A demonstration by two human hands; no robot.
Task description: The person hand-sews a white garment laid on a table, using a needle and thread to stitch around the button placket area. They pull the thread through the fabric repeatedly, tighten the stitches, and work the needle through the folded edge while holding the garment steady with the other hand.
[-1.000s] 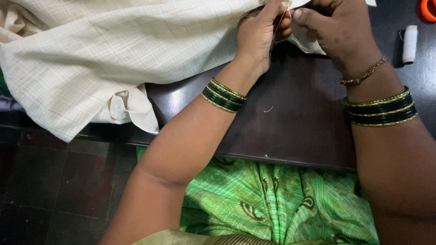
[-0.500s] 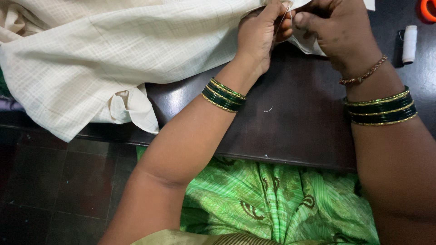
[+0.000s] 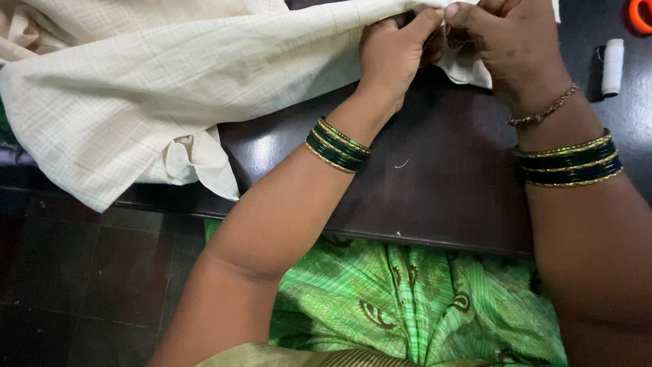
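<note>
Crosswise, cloth between both hands

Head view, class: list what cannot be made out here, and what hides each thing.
- Head view: what the fingertips pinch, hidden by the left hand, right hand and cream cloth.
- Orange object: cut off by the top right corner.
- Cloth's far part: cut off by the top edge.
- White thread spool: too small for detail.
</note>
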